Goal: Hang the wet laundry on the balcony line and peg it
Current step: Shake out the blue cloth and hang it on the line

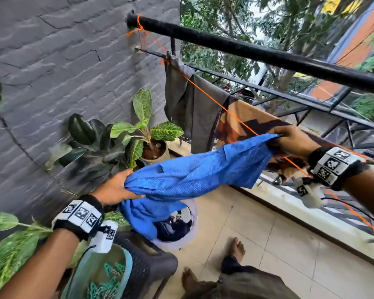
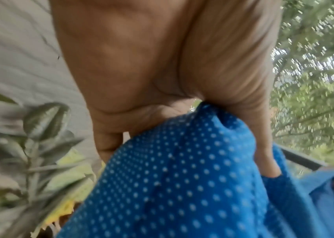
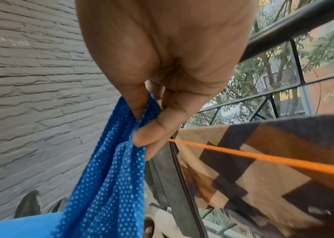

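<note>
A blue garment [image 1: 194, 171] with fine white dots is stretched between both hands. My left hand [image 1: 115, 188] grips its lower left end, bunched in the fist [image 2: 162, 116]. My right hand [image 1: 289, 141] pinches the upper right corner [image 3: 141, 122] right beside the orange line [image 1: 231, 113], which runs from the black rail down to the right [image 3: 274, 159]. A grey cloth [image 1: 188, 104] and a brown patterned cloth [image 1: 242, 124] hang over the railing behind the line. The rest of the blue garment droops toward the laundry tub [image 1: 181, 242].
Green pegs lie in a teal basket [image 1: 108, 277] on a dark wicker stool [image 1: 151, 264] at lower left. Potted plants [image 1: 138, 139] stand against the grey brick wall [image 1: 63, 61]. A thick black rail [image 1: 257, 52] crosses above. My bare feet [image 1: 238, 249] stand on beige tiles.
</note>
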Motion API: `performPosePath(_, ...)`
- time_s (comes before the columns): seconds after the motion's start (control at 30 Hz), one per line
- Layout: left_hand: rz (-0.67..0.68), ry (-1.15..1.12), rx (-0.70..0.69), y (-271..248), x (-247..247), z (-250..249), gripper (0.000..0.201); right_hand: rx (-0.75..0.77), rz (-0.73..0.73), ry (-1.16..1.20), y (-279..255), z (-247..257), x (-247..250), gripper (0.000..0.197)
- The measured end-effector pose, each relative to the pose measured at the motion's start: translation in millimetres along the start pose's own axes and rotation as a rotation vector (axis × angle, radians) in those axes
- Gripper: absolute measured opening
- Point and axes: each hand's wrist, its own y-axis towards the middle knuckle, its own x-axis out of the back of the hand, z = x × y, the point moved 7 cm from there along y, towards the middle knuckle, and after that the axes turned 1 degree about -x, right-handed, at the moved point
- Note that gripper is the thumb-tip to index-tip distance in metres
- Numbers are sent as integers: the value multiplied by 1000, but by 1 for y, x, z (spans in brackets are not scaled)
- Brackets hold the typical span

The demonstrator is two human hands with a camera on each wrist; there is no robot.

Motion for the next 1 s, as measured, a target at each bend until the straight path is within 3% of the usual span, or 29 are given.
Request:
performPosePath(0.17,141,-231,-111,-6,-41,-46,103,44,124,13,-17,-15,-40,21)
performPosePath(0.23,221,-275,-137,-7,-59,-67,96,109,191,-36,-27,-13,-53,24)
performPosePath(0.3,240,-130,-231,-7,-77,-92,74,198,218,-64,-37,-7,-61,23)
performPosePath(0.4,77,246,-425,-8,-91,-133,41,390,241,-141,-54,10,-71,23)
performPosePath(0.53,-116,469,-665,-18,-115,-200,51,615,161,-270,-74,29,-81,28)
performPosePath(0.63,-215,551,-793,-19,-133,-246,51,643,41,-175,-79,31,-82,23)
performPosePath(0.77,-373,633,-913,-25,-148,-307,49,649,-189,30,-77,41,-57,33)
performPosePath(0.87,-460,636,-1027,-37,-164,-359,46,664,-303,214,-72,53,-16,28)
performPosePath(1.0,-565,620,-1055,-39,-180,-421,48,690,-406,301,-61,61,55,20)
